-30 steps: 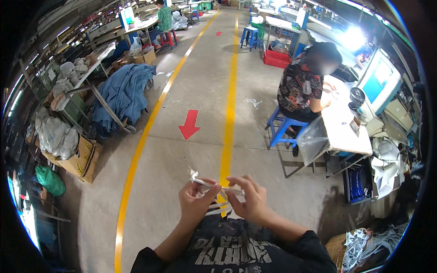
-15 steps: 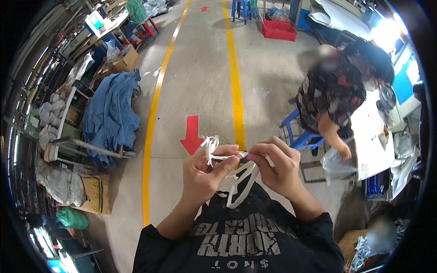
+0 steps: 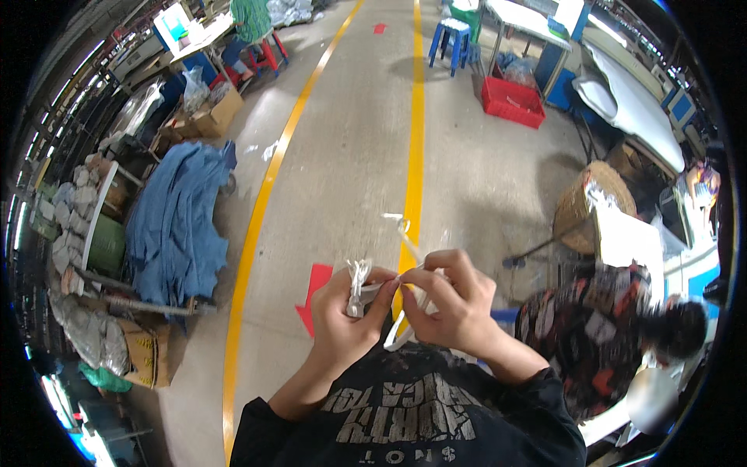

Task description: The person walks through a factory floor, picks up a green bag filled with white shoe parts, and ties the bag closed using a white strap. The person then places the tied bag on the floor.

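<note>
Both my hands work close together in front of my chest on thin white fabric strips. My left hand is closed, thumb against forefinger, with a knotted white strip bunch sticking up out of it. Fingertips nearly touching the left thumb, my right hand pinches the same strips. One loose strip end rises above the right hand and curls at its tip. A loop of white strip hangs beneath the hands. The fingers hide the spot where the strips meet.
Yellow floor lines mark the aisle. Blue cloth hangs over a rack on the left, above a cardboard box. On the right are a seated person, a wicker basket, a red crate and a blue stool.
The view has moved forward along the aisle, so the seated person now appears lower right. A strip end now stands up above my right hand. Both hands still grip the strips.
</note>
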The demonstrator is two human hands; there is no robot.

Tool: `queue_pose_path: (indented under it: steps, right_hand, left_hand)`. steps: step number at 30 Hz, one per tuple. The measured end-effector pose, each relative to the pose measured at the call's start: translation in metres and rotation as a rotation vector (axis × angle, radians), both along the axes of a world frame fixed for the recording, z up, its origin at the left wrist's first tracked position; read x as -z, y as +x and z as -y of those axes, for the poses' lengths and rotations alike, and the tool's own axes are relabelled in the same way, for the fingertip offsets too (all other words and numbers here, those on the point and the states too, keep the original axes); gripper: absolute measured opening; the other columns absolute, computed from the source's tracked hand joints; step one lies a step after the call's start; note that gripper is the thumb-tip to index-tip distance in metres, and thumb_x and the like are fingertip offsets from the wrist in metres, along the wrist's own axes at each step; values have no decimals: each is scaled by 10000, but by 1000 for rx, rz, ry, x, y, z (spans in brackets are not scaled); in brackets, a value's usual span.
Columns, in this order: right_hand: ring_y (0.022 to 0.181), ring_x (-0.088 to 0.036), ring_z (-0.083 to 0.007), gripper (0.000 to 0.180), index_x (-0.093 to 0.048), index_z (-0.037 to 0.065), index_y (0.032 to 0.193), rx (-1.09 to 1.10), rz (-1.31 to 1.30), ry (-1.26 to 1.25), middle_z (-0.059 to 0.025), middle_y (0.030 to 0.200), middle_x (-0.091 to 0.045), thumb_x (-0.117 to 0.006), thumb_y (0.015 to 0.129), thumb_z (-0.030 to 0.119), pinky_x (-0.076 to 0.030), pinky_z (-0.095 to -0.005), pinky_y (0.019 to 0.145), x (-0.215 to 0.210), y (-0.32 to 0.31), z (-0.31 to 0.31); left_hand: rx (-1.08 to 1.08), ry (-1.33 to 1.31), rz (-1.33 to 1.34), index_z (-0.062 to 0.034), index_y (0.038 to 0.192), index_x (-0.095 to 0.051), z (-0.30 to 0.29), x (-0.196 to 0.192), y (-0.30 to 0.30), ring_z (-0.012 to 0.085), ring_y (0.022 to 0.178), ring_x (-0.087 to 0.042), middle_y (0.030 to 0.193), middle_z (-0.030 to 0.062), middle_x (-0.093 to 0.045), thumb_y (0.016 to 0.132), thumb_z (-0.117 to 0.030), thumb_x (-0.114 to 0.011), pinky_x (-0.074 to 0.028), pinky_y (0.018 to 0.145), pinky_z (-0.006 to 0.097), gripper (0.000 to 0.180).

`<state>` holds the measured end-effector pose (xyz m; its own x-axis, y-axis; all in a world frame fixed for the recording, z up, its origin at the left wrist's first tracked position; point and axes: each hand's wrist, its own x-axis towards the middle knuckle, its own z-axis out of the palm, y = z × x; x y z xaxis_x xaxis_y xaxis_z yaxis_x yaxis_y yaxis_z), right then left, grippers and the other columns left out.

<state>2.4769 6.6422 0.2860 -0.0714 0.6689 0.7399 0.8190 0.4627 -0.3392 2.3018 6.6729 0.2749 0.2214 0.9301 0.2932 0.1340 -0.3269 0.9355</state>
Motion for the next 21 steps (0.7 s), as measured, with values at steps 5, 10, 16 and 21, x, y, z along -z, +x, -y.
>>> queue_pose_path:
  steps: [5,10,16,21]
  right_hand:
    - [582,-665,-171,170,-703,121,959,-31,75,-135,-7,838,-659,-778,807,128,-531,-310,504,5,59,-161]
    - [588,-687,-209,161,-690,120,977,180,10,-179,-16,902,-709,-751,829,136,-541,-338,500,12,116,-301]
    - [645,-719,-252,227,-639,119,1063,425,-142,-263,-49,963,-715,-747,866,156,-550,-372,518,53,204,-467]
    - [652,-720,-271,195,-645,127,1035,413,-229,-282,-51,932,-717,-736,866,156,-561,-389,546,77,291,-630]
  left_hand:
    - [31,112,-72,25,955,-731,-170,8,54,79,694,-670,833,61,-748,929,-37,-756,-502,597,229,72]
    - [154,253,-118,-5,967,-728,-336,12,132,156,711,-709,865,90,-738,903,-63,-774,-519,594,291,98]
    - [297,45,-30,-11,1014,-783,-523,51,238,171,733,-743,878,114,-772,900,-94,-793,-541,631,299,141]
    - [304,-124,13,6,1022,-778,-679,71,326,91,766,-713,894,82,-789,928,-75,-772,-548,676,258,124]
